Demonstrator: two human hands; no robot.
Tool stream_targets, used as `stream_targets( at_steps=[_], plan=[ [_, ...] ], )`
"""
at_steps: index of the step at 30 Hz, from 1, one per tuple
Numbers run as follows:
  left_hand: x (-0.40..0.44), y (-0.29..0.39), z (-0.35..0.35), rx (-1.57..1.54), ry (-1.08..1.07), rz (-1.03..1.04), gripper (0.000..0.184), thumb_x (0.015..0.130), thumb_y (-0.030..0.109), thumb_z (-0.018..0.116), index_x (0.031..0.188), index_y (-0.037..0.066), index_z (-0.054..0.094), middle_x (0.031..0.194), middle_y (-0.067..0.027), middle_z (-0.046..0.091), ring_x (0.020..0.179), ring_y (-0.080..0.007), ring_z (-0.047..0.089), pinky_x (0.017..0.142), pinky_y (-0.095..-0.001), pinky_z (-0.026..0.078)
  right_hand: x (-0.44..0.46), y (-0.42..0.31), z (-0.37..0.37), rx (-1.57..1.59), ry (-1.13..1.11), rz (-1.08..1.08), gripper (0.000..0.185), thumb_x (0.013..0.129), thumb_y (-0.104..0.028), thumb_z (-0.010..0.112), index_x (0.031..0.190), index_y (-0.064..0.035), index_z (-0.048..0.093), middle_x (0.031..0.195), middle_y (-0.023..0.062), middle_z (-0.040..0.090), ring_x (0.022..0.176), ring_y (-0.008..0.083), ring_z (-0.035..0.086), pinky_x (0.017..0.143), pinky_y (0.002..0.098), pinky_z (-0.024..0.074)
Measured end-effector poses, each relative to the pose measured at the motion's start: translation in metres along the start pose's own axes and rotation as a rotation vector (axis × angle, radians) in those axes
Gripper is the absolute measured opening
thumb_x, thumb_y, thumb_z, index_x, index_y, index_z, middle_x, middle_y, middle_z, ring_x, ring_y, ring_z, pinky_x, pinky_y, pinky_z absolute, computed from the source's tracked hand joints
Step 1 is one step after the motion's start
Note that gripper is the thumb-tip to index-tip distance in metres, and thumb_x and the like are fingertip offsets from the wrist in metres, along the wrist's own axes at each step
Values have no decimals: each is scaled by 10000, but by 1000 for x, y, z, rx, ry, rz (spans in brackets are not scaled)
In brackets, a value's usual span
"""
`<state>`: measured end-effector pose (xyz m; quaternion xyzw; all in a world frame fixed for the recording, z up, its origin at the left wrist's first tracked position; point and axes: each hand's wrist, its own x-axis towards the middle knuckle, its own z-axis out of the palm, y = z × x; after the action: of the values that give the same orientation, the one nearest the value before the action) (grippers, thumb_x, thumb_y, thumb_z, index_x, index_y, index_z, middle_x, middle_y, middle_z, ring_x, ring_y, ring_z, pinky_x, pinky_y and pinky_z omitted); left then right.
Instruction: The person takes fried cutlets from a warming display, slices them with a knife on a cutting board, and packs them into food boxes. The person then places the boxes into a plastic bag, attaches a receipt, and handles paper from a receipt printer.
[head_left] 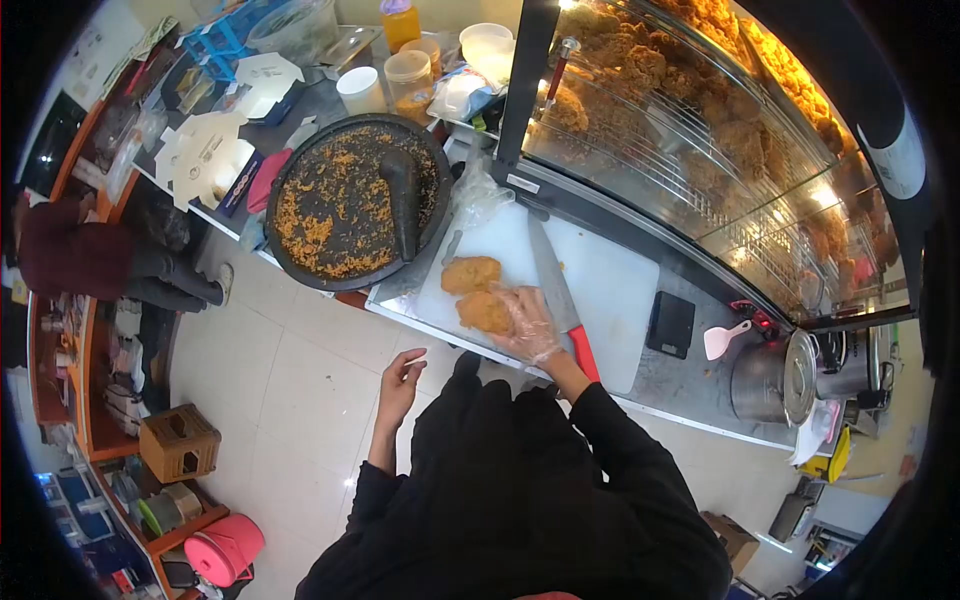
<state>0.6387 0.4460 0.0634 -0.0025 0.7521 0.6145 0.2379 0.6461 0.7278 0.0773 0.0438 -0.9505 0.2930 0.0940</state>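
Observation:
My right hand [525, 325], in a clear plastic glove, has its fingers closed around the right side of a piece of fried chicken [484, 313] on a white cutting board [615, 290]. Touching that piece, or nearly so, is another piece of fried chicken [469, 274] just beyond it. Right of the gloved hand lies a large knife [552, 275] with a red handle, its blade pointing away from me. My left hand [397, 392] is bare and hangs in front of the counter edge, fingers loosely bent and apart, apparently holding nothing.
A wide stone mortar [345, 215] with orange crumbs and a pestle [401, 200] stands left of the board. A glass display case [680, 120] of fried chicken rises behind. Pots [765, 385] stand right; open boxes [205, 160] sit left. Another person [90, 250] stands far left.

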Motion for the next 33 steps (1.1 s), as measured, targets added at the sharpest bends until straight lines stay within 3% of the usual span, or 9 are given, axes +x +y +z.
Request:
stream_targets(
  at_steps=[8,11,14,20,23,26,28,30,33],
  plan=[
    [13,-13,-6,26,-54,32,281,956,141,543,1221,91,619,1187,-21,649,1040,-138,628,771,-277,458,-22,30,-6,169,97,25,710,663,-276,815,1268,-64,510,1130,169,513,1095,371,476,988,460,398],
    [15,-7,-8,36,-63,32,282,958,135,535,1225,92,615,1200,-25,645,1044,-149,630,778,-283,458,-20,17,-31,397,304,109,725,672,-312,812,1268,-41,503,1149,184,530,1083,371,495,994,451,384],
    [17,-7,-15,20,-26,26,279,955,133,537,1217,86,619,1201,-26,647,1042,-149,631,765,-277,453,-56,32,-85,-42,233,333,733,672,-350,812,1258,-28,510,1171,195,545,1105,358,501,988,446,391],
    [30,2,-21,60,-62,29,253,945,85,541,1179,45,627,1142,-50,655,945,-138,616,764,-256,455,-107,88,-118,-308,-97,531,661,737,-345,764,1303,-92,537,1250,126,571,1157,340,495,978,459,402],
    [40,16,-16,96,-114,87,233,966,109,541,1167,32,629,1033,-47,664,874,-122,593,742,-252,470,-111,74,-110,-560,165,374,589,806,-323,702,1334,-126,531,1260,99,580,1179,329,488,979,462,406],
    [48,33,-14,144,-138,135,223,980,154,550,1154,49,643,930,-30,659,818,-109,574,719,-251,463,-115,35,-94,-424,-7,678,434,845,-279,658,1237,-115,570,1175,118,615,1072,338,565,896,437,474],
    [56,45,-9,178,-190,177,222,981,158,551,1154,55,644,931,-33,662,809,-105,574,712,-248,454,-110,14,-70,-322,33,760,389,843,-251,658,1195,-108,578,1124,132,629,1008,351,594,858,435,494],
    [62,58,-3,227,-244,222,220,981,160,551,1149,56,648,930,-36,666,803,-101,574,706,-244,446,-113,12,-39,-286,350,640,350,839,-219,658,1158,-96,583,1068,151,640,946,364,615,825,437,507],
    [75,86,16,307,-318,340,213,978,158,551,1131,54,657,928,-40,674,795,-97,576,696,-242,438,-93,5,-43,-287,188,850,365,825,-174,662,1165,-73,576,1058,174,633,944,371,616,841,442,504]
  ],
)
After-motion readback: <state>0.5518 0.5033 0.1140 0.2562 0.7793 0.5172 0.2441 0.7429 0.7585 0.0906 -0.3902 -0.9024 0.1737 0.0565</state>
